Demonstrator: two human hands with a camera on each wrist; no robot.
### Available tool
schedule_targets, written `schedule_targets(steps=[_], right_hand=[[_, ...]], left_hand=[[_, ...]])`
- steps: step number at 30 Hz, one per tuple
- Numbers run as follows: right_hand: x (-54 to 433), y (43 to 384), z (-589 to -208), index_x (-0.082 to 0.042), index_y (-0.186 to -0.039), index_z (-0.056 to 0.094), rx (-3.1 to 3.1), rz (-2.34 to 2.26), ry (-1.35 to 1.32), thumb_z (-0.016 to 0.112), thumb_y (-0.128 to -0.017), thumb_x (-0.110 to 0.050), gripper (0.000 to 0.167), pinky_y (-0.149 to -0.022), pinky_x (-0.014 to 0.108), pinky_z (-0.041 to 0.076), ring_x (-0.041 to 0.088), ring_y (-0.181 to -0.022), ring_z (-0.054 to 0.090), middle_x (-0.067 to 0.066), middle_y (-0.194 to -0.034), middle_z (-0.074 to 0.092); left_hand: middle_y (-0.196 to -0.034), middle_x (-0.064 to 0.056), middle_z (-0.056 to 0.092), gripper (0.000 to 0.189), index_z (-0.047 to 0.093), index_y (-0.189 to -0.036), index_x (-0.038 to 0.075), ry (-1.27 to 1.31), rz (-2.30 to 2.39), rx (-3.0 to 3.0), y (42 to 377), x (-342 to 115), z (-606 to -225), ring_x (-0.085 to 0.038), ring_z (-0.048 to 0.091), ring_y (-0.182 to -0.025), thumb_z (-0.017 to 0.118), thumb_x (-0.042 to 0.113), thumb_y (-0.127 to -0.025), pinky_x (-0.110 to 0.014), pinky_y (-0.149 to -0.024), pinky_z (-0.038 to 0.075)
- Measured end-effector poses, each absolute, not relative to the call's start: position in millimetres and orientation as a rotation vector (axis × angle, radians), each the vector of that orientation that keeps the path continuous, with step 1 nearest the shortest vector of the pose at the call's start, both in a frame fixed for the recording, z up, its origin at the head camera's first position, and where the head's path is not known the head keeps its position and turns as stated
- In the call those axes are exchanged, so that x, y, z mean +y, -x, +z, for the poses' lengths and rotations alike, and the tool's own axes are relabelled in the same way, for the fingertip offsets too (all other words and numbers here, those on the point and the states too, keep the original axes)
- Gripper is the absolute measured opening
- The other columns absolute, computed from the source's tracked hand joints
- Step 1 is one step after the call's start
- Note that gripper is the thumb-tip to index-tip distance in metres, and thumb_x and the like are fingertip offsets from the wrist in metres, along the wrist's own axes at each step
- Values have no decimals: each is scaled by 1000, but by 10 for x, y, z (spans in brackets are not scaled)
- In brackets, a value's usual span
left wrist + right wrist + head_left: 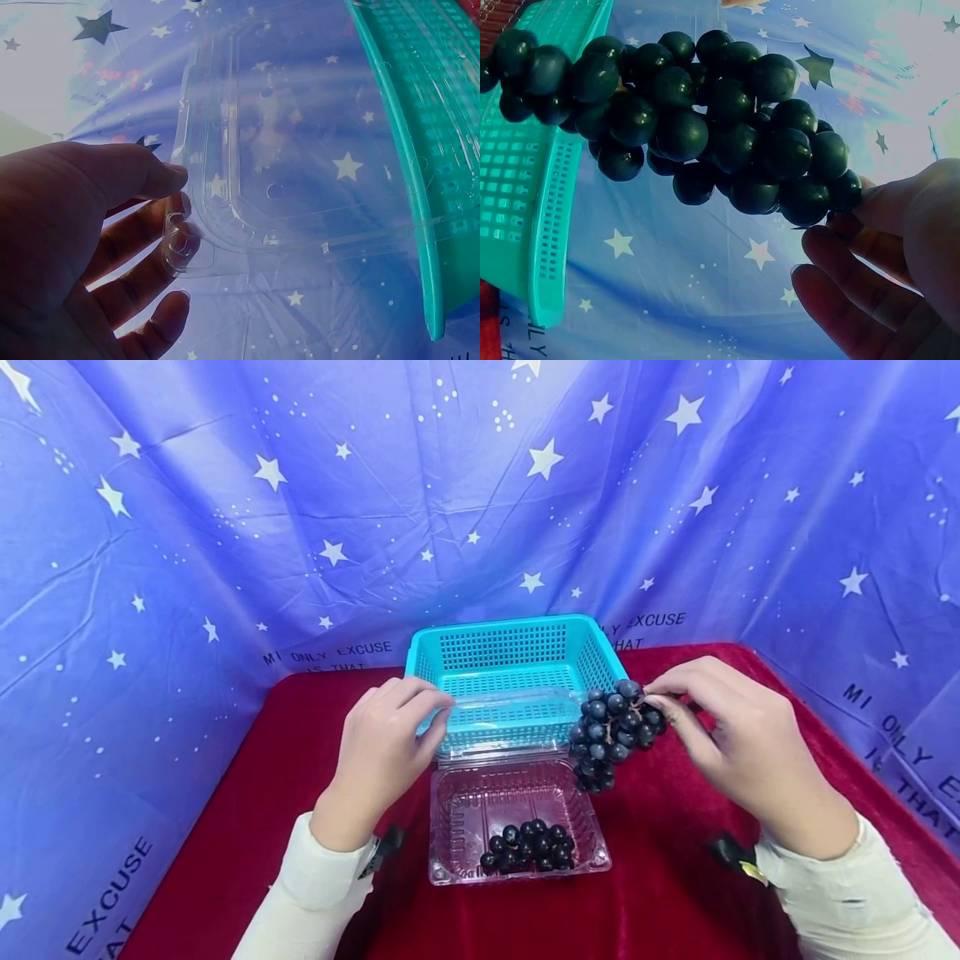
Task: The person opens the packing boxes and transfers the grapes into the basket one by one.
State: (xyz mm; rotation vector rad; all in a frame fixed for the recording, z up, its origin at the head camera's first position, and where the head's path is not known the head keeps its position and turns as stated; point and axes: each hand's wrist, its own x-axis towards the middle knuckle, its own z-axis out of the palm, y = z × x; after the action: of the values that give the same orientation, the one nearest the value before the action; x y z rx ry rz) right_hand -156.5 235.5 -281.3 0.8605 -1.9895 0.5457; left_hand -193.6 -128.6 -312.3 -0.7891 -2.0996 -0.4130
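Observation:
Thumb and fingertips of my left hand (386, 747) pinch the corner of a clear plastic lid (217, 214), raised and hinged to a clamshell box (461, 814). Inside the box, near its front, lies a small bunch of dark grapes (528, 845). My right hand (738, 739) pinches the stem of a larger bunch of dark grapes (615, 727), which hangs in the air at the lid's right side. In the right wrist view this bunch (697, 127) stretches out from the fingertips, which cover part of its stem.
Behind the box stands a turquoise perforated basket (506, 625), partly seen through the lid. Box and basket are on a red velvet cloth (660, 893). A blue star-patterned curtain (420, 468) encloses the back and sides.

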Motion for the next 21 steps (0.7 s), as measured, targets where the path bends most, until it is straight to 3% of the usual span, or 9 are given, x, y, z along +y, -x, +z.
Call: schedule_targets(steps=[3,12,21], right_hand=[[2370,1580,-2805,-5,-100,76,-1987,540,-858,64,-102,-27,25,-65,16,38,3,-81,52,4,-95,73],[2409,1641,-2728,-7,-99,77,-1987,529,-805,72,-94,-15,11,-67,16,37,0,-79,49,3,-92,73],[2439,1652,-2582,-4,-97,79,-1962,551,-708,74,-89,-6,9,-75,7,32,-6,-80,48,7,-90,74]], left_hand=[[-94,3,75,15,80,-99,16,785,-410,-2103,1939,-1299,-3121,-18,65,-79,70,9,-90,-33,-61,47],[-95,3,74,14,80,-99,16,775,-410,-2105,1945,-1339,-3106,-18,65,-81,71,10,-90,-33,-62,47],[-94,3,74,12,80,-97,16,767,-405,-2095,1941,-1357,-3097,-17,64,-78,74,11,-88,-33,-61,46]])
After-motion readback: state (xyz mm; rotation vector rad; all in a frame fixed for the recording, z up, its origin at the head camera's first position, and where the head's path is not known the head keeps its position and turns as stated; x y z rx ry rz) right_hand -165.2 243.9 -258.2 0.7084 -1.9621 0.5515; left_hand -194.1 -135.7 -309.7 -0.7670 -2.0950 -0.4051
